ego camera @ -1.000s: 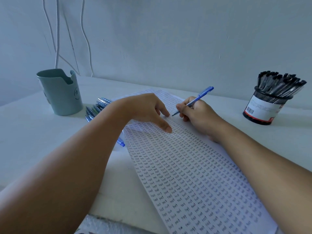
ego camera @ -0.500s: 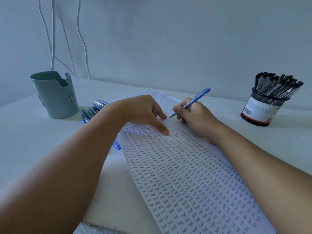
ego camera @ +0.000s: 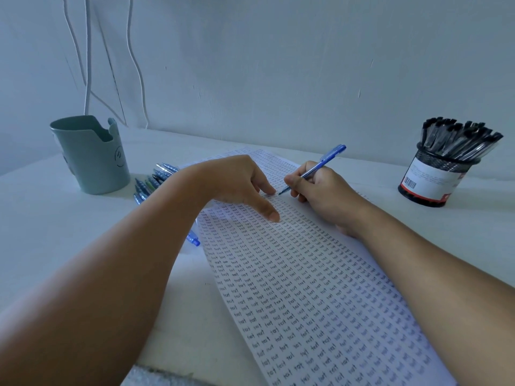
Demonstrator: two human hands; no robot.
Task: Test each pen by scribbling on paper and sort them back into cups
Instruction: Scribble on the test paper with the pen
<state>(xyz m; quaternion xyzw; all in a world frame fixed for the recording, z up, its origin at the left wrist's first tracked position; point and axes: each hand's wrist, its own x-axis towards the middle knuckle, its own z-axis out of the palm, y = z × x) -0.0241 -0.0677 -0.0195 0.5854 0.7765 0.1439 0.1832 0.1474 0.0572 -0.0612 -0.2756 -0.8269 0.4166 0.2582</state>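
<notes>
The fingers (ego camera: 296,181) of the right hand (ego camera: 320,190) are curled round a blue pen (ego camera: 315,169) in a writing grip, pinching the barrel low so the tip meets the paper (ego camera: 306,288) at the far end of the rows of small written words. The pen leans back over the hand, its cap end pointing up and away; this slant lets the tip mark the sheet, so the judgement is that the pen is being tested now.

The left hand (ego camera: 237,182) lies just beside it with fingers extended and relaxed, gripping nothing, its fingertips pressing on the sheet close to the pen tip. That likely pins the paper so it does not slide under the strokes.

Behind the left forearm, a bunch of blue pens (ego camera: 152,181) lies on the desk (ego camera: 69,232) beside a pale green cup (ego camera: 90,157), probably waiting their turn or already sorted; which cannot be told. One more blue pen end (ego camera: 193,239) shows at the paper's left edge, under the forearm.

Well apart on the right stands a mesh cup (ego camera: 434,176) with a label, packed with dark-capped pens (ego camera: 459,140).
</notes>
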